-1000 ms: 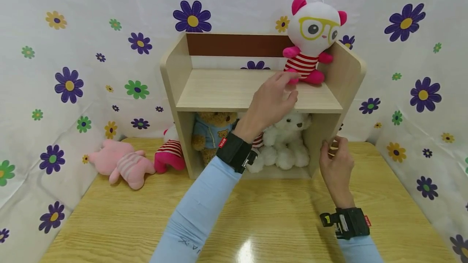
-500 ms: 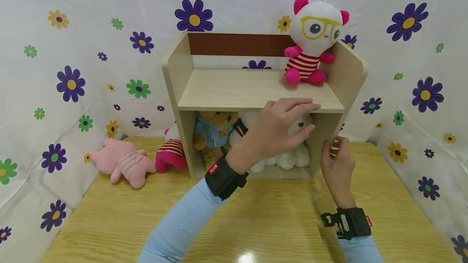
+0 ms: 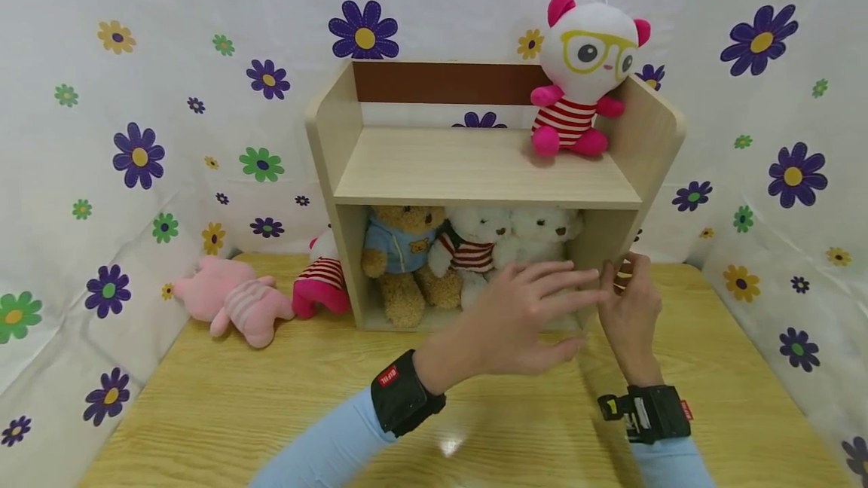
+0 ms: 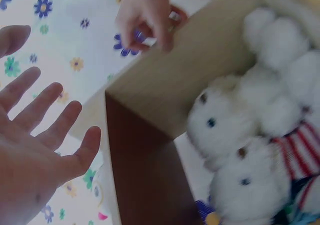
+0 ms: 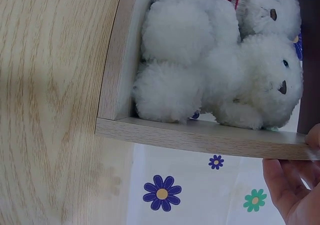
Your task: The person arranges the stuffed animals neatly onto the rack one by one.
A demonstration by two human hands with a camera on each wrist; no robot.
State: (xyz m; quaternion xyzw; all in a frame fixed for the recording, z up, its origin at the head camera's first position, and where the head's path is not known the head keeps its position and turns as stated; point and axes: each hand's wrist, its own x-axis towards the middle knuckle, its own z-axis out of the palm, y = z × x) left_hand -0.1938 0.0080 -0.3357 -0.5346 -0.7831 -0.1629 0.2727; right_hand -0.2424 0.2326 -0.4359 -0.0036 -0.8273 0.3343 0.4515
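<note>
My left hand point(image 3: 511, 318) hovers in front of the lower compartment of a small wooden shelf point(image 3: 475, 172), fingers spread, holding nothing. My right hand point(image 3: 631, 318) pinches the edge of the shelf's right side panel, thumb inside and fingers outside in the right wrist view. A panda plush point(image 3: 570, 123) with yellow glasses sits on the upper level at right. Below sit a brown teddy bear point(image 3: 400, 247) in a blue hoodie, a white bear point(image 3: 471, 254) in a striped shirt, and a fluffy white bear point(image 5: 200, 75), partly hidden by my left hand in the head view.
On the wooden table point(image 3: 203, 413), left of the shelf, lies a pink pig plush point(image 3: 227, 300). Beside it a plush in red stripes point(image 3: 322, 281) leans near the shelf's left panel, its head partly hidden. A flower-printed cloth point(image 3: 169, 96) hangs behind and at both sides.
My left hand has come away from the panda plush, moving down past the upper board to the front of the lower compartment. The right hand keeps its grip on the side panel.
</note>
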